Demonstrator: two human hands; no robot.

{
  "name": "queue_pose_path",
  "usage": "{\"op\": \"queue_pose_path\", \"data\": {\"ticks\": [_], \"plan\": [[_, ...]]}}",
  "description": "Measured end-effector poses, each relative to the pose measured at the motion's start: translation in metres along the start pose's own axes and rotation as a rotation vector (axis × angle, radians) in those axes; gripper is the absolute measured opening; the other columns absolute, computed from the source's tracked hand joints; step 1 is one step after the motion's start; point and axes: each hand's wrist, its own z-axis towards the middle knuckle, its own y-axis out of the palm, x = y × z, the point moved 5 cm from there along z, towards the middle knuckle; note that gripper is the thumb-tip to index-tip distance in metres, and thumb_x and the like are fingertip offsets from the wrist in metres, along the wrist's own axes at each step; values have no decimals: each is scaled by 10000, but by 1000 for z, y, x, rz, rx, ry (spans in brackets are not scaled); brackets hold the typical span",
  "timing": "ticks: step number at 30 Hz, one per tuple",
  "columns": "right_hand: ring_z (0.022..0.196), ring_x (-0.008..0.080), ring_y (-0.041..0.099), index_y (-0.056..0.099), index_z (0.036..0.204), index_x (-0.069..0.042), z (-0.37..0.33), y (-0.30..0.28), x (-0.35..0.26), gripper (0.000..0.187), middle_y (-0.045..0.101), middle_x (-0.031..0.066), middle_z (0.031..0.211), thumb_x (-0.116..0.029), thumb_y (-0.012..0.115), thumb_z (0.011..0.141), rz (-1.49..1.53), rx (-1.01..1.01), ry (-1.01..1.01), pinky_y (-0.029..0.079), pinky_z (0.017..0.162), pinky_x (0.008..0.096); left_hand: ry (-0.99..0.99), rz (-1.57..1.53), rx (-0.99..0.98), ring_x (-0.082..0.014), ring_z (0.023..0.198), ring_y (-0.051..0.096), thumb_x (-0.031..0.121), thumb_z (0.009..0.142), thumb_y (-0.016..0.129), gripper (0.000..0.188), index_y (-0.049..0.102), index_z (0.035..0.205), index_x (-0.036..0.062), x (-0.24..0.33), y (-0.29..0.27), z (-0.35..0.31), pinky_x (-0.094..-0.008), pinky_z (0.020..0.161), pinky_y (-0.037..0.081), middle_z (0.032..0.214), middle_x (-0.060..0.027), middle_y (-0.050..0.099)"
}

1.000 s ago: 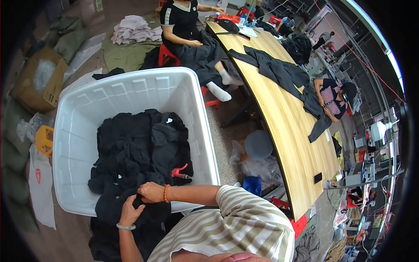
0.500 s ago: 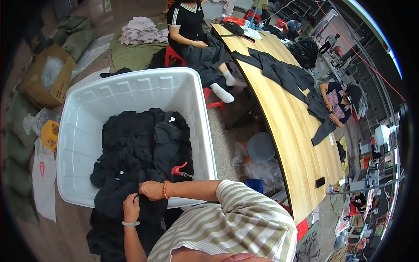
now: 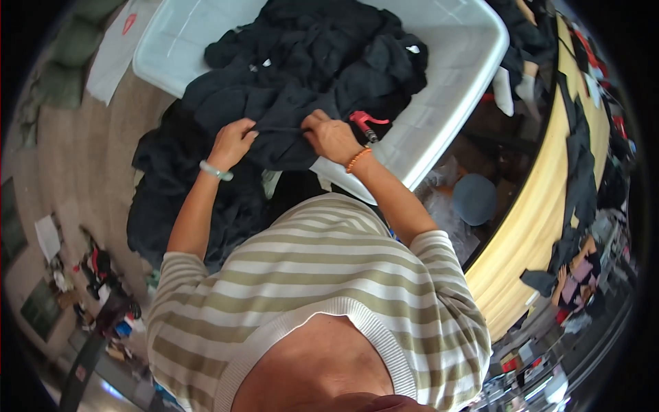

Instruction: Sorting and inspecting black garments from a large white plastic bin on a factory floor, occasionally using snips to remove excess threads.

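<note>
A dark garment [image 3: 281, 141] stretches between my two hands at the near rim of a white plastic bin [image 3: 473, 75]. My left hand [image 3: 233, 143] pinches its edge, with a pale bangle at the wrist. My right hand [image 3: 331, 137], with an orange bead bracelet at the wrist, grips the same edge a short way to the right. More dark clothes [image 3: 309, 41] lie heaped in the bin, and others hang over its near side at the left. Just right of my right hand is a red-handled tool [image 3: 364, 122] with a metal end; its kind is unclear.
A long wooden table [image 3: 532, 226] runs along the right, with dark garments [image 3: 580, 165] on it and a person [image 3: 576, 278] at its far side. A round grey stool [image 3: 474, 199] and clear plastic bags [image 3: 439, 199] are between bin and table. Another person's white-socked foot [image 3: 502, 93] shows beyond the bin.
The view has swung downward, so the bin appears higher. My hands, close together before, have moved apart with the garment's edge drawn out between them.
</note>
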Motion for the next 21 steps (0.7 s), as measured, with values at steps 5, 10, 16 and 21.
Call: {"op": "queue_pose_path", "data": {"ticks": [5, 10, 16, 21], "plan": [[756, 361, 635, 560, 979, -76, -3, 3, -2, 109, 635, 143, 891, -133, 541, 888, 90, 16, 57, 505, 663, 447, 27, -13, -9, -342, 1056, 582, 317, 788, 702, 501, 572, 1170, 20, 26, 7, 32, -407, 881, 471, 1163, -201, 588], [763, 371, 629, 585, 975, -53, 0, 10, -4, 125, 628, 155, 885, -132, 544, 888, 98, -26, 9, 509, 674, 446, 36, 423, -146, -361, 1073, 583, 391, 748, 732, 561, 598, 1158, 32, 58, 56, 98, -443, 917, 465, 1143, -210, 602], [786, 348, 636, 649, 930, -45, -9, -2, 17, 127, 623, 146, 898, -122, 588, 850, 22, 15, 146, 521, 698, 425, 157, 235, -164, -355, 949, 640, 246, 723, 753, 326, 690, 940, 10, 55, 76, 116, -424, 834, 501, 946, -211, 670], [789, 350, 631, 659, 899, -24, 4, -24, 15, 118, 623, 142, 868, -89, 592, 826, 56, 95, 159, 518, 696, 420, 122, 44, -259, -365, 894, 639, 222, 742, 727, 298, 676, 913, -17, 56, 61, 109, -389, 767, 503, 881, -199, 672]]}}
